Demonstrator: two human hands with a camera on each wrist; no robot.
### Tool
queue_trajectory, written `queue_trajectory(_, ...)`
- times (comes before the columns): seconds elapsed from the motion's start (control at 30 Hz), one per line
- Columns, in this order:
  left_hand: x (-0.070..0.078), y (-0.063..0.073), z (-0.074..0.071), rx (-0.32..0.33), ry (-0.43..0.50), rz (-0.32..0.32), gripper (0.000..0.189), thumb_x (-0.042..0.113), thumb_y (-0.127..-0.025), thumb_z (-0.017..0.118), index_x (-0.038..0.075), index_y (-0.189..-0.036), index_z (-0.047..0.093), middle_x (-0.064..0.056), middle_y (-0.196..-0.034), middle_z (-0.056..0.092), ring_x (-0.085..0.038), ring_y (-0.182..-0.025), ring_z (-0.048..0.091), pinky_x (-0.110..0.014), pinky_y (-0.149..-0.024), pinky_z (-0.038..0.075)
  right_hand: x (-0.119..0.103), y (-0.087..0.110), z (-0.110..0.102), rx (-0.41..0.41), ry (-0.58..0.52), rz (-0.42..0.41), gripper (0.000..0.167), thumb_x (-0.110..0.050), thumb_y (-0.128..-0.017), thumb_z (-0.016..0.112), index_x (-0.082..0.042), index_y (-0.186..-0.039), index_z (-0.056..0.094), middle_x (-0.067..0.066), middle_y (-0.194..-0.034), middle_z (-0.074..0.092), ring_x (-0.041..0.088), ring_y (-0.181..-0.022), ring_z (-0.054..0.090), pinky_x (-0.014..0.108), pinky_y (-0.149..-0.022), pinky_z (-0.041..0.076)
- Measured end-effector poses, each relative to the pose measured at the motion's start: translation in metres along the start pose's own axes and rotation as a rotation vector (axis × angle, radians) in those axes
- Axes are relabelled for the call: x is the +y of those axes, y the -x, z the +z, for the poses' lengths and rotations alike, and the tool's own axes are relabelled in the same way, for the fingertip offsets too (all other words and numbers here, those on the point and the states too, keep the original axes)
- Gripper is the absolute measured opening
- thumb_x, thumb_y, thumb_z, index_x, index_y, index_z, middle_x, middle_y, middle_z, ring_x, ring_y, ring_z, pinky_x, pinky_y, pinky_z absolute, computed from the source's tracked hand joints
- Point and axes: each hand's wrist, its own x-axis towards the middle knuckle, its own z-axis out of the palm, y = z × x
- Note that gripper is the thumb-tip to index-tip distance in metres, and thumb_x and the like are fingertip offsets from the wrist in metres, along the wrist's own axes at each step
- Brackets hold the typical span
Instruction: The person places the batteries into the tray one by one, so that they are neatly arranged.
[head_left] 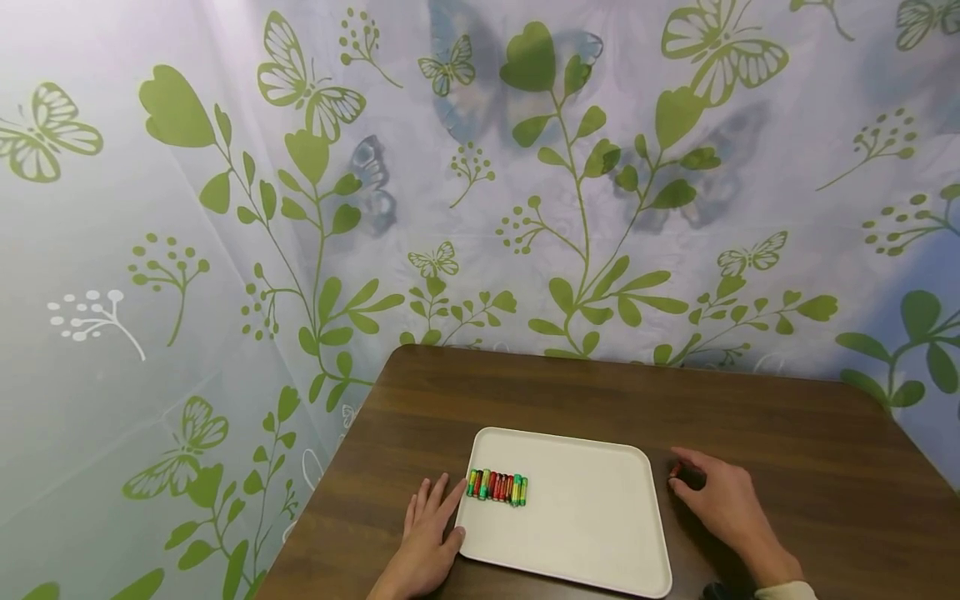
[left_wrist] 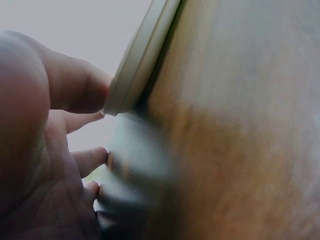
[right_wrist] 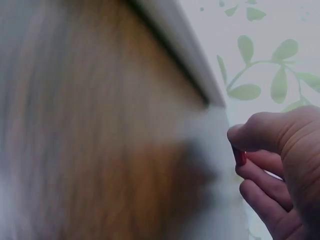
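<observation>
A cream tray [head_left: 585, 517] lies on the table with a row of several red and green batteries [head_left: 497, 486] side by side near its left edge. My left hand [head_left: 423, 537] rests beside that edge, fingers spread and fairly straight, with the thumb and index finger touching the rim. The left wrist view has the thumb [left_wrist: 80, 85] against the tray's corner [left_wrist: 127, 95]. To the right of the tray, my right hand [head_left: 723, 500] is held over the table. Between its thumb and fingers it pinches a small red battery [right_wrist: 240, 156], mostly covered by the fingertips.
The brown wooden table [head_left: 600, 392] stretches behind the tray and out to the right. A pale curtain [head_left: 480, 208] printed with green leaves and butterflies hangs behind and to the left. A small black object [head_left: 715, 592] shows at the bottom edge by the right wrist.
</observation>
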Motion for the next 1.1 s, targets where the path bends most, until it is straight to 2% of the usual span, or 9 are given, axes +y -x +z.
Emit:
queue_trajectory(0.3,0.002,0.000,-0.001,0.005,-0.003,0.003,0.069,0.012,-0.105,0.065,0.013,-0.170,0.042,-0.030,-0.179,0.022,-0.060,-0.166,-0.001,-0.080,-0.126,-0.006,-0.041,-0.002,0.003,-0.039,-0.124,-0.029,0.050,-0.010,-0.086,0.093,-0.010,-0.133,0.079,0.010,-0.123,0.082,0.037,-0.112,0.079,0.061,-0.092,0.062)
queue_trajectory(0.53,0.001,0.001,0.000,-0.001,0.000,0.001,0.069,0.012,-0.105,0.064,0.014,-0.170,0.041,-0.029,-0.179,0.021,-0.060,-0.166,-0.002,-0.080,-0.126,-0.007,-0.074,-0.004,0.025,-0.029,-0.213,-0.130,0.050,-0.003,-0.080,0.093,-0.012,-0.128,0.082,-0.002,-0.121,0.084,0.027,-0.104,0.082,0.041,-0.089,0.066)
queue_trajectory(0.63,0.001,0.001,0.000,0.000,0.000,0.001,0.069,0.013,-0.105,0.064,0.014,-0.170,0.041,-0.029,-0.179,0.021,-0.060,-0.166,-0.002,-0.080,-0.126,-0.007,-0.088,-0.005,0.038,-0.036,-0.252,-0.163,0.050,-0.002,-0.079,0.093,-0.014,-0.126,0.083,-0.006,-0.118,0.084,0.021,-0.105,0.082,0.037,-0.090,0.066)
queue_trajectory(0.77,0.001,0.001,0.000,0.002,-0.004,0.005,0.068,0.012,-0.105,0.065,0.013,-0.170,0.042,-0.030,-0.179,0.021,-0.060,-0.165,-0.001,-0.080,-0.126,-0.006,-0.106,-0.008,0.053,-0.079,-0.293,-0.179,0.050,-0.001,-0.079,0.092,-0.012,-0.127,0.083,-0.005,-0.118,0.084,0.017,-0.110,0.080,0.041,-0.094,0.066)
queue_trajectory(1.1,0.001,0.001,0.001,0.007,-0.006,0.012,0.068,0.012,-0.105,0.064,0.012,-0.169,0.042,-0.030,-0.179,0.022,-0.061,-0.165,-0.001,-0.081,-0.126,-0.006,-0.142,-0.011,0.082,-0.205,-0.354,-0.171,0.049,-0.004,-0.084,0.087,-0.010,-0.131,0.080,-0.004,-0.124,0.083,0.017,-0.119,0.078,0.042,-0.102,0.064)
